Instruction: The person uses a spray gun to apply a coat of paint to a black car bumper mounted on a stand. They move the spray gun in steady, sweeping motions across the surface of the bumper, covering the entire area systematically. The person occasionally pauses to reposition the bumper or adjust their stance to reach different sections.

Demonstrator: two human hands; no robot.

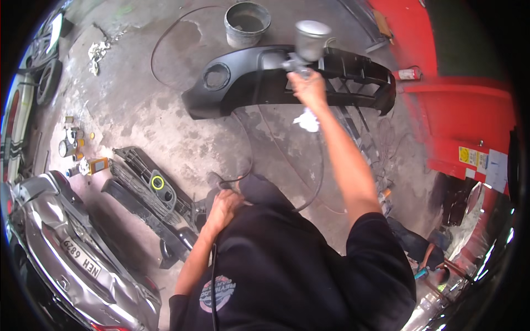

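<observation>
Auto body workshop, stained concrete floor (193, 138), spray gun (312, 41) and black bumper (245, 63) at upper centre, dented silver car panel (72, 229) at lower left, cans (68, 147) at left, tyre (49, 83) at upper left

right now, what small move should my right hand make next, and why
Probably sweep the spray gun a little left along the black bumper: your right hand grips the gun in front of it, and the bumper stretches well beyond on that side.
</observation>
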